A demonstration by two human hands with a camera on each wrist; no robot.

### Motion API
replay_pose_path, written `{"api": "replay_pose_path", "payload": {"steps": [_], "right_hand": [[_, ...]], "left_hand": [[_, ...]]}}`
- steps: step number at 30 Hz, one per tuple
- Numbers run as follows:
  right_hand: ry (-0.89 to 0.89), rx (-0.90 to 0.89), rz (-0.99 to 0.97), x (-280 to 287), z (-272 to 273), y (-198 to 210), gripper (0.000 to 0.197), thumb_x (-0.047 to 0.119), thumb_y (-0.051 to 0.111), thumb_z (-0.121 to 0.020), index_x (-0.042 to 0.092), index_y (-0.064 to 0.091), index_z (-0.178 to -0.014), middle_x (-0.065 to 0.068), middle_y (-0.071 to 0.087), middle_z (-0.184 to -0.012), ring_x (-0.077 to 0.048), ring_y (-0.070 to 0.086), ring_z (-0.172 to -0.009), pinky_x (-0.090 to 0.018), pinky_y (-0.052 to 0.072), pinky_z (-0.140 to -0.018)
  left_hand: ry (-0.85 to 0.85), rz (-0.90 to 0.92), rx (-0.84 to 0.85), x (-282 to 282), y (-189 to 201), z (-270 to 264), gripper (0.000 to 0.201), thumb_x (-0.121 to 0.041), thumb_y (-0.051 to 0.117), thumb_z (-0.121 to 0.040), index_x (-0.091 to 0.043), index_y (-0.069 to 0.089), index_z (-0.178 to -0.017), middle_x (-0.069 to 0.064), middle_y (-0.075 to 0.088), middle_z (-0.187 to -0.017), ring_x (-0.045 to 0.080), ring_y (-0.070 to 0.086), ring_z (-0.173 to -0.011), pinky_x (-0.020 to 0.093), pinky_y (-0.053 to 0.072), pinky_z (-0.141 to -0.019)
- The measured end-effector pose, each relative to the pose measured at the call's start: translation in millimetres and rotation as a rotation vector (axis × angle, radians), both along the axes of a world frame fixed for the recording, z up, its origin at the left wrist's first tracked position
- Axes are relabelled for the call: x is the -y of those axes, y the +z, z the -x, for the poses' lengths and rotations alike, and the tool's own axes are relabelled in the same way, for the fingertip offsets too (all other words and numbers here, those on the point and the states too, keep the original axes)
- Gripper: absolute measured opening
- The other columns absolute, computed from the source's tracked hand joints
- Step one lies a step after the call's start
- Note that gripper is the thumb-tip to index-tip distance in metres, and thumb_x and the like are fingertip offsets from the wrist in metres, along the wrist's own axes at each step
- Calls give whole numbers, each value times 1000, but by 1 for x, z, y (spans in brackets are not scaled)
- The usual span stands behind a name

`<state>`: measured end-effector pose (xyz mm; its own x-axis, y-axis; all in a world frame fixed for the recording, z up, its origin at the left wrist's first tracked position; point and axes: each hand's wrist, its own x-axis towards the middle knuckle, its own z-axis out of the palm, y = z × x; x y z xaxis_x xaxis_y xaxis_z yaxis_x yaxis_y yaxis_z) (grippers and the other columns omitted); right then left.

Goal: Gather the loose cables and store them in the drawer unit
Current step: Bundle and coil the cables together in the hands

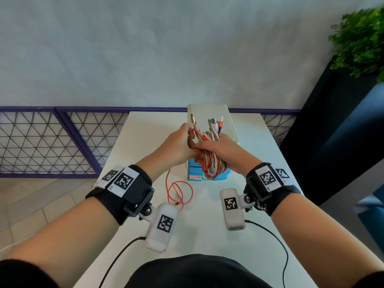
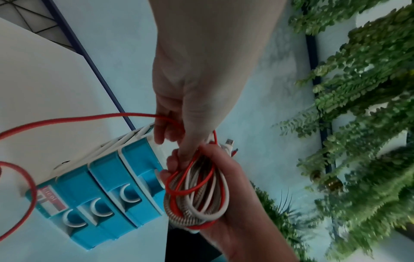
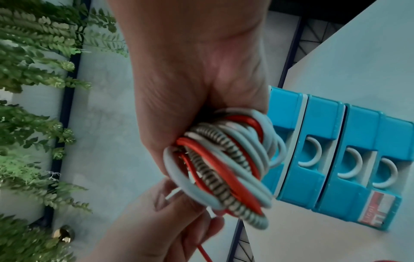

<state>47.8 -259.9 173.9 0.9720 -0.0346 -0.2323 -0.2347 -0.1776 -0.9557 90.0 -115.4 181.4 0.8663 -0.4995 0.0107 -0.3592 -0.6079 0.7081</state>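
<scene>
White table — red-white-striped cables coiled

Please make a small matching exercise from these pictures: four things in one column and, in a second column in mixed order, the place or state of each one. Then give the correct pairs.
Things:
1. cable bundle
2. red cable
3. drawer unit
4. plant

Places or states:
A. stands on the white table, drawers closed
B. gripped in the right hand
C. at the far right, beside the wall
D. partly loose on the table, running up to the left hand

Pairs: 1-B, 2-D, 3-A, 4-C
</scene>
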Motion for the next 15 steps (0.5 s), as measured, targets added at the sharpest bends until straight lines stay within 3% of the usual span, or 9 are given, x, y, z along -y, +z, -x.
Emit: {"api": "replay_pose_path", "payload": {"steps": [3, 7, 11, 15], "right_hand": [[-58, 24, -38, 8, 0, 1, 14, 15, 65, -88, 2, 62, -92, -17, 72, -80, -21, 71, -63, -37, 60, -72], [-99, 39, -107, 26, 1, -2, 13, 18, 63, -91, 6, 60, -96, -10, 70, -79, -18, 71, -68, -37, 61, -73], [-136, 41, -160, 28, 0, -6, 20, 28, 65, -90, 9, 58, -96, -9, 68, -79, -20, 70, -72, -40, 60, -75], [-138, 35, -106, 18, -5, -11, 36, 45, 68, -83, 10, 61, -86, -10, 69, -78, -27, 71, -77, -46, 60, -76]], "left_hand": [[-67, -35, -220, -9, 1, -7, 19, -33, 58, -90, -14, 53, -91, -4, 55, -70, 12, 51, -58, 24, 46, -59], [-12, 232, -598, -35, -3, -16, 35, -32, 37, -100, -14, 59, -79, -2, 46, -63, 14, 47, -57, 28, 47, -71], [33, 454, -826, -44, -8, -15, 28, -21, 36, -100, -14, 60, -88, -3, 51, -69, 13, 49, -61, 33, 49, -79], [14, 583, -847, -27, -5, -6, 21, -19, 47, -97, -14, 66, -89, -4, 62, -71, 12, 59, -69, 32, 51, -82]]}}
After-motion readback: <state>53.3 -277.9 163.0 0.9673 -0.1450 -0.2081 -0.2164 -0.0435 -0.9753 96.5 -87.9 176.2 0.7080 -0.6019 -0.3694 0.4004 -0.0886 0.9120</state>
